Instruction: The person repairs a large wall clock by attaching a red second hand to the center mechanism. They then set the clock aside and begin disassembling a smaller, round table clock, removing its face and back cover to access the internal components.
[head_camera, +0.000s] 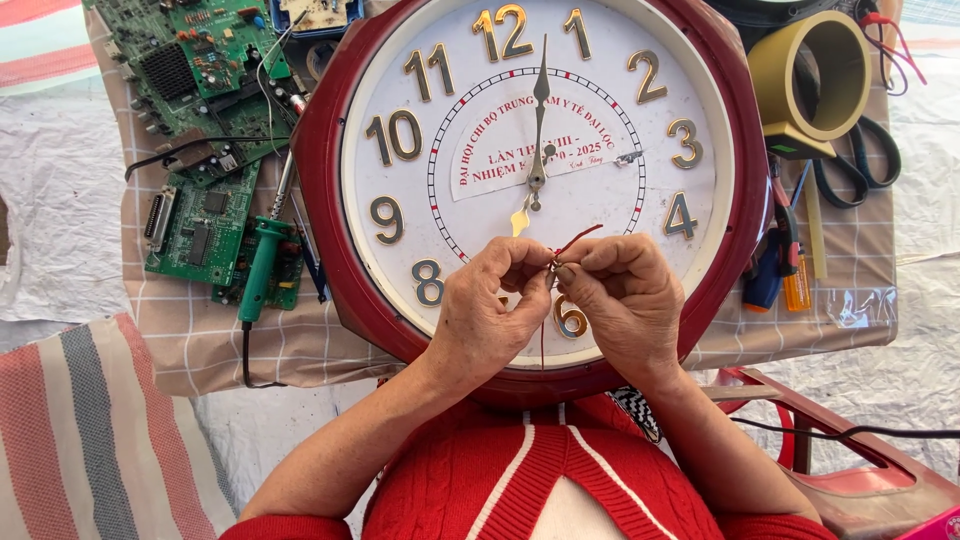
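You've got your left hand (495, 305) and right hand (620, 295) both pinched on the thin red wire (578, 240), right above the wall clock (400, 60) face; ends look mid-twist, not joined yet; soldering iron (262, 270) lies untouched beside it.

A thin red wire (575, 242), its bare end pinched between both hands' fingertips, curls up to the right, above the near rim of a large round clock (540, 180) with maroon frame, white face and gold numerals, lying face-up.
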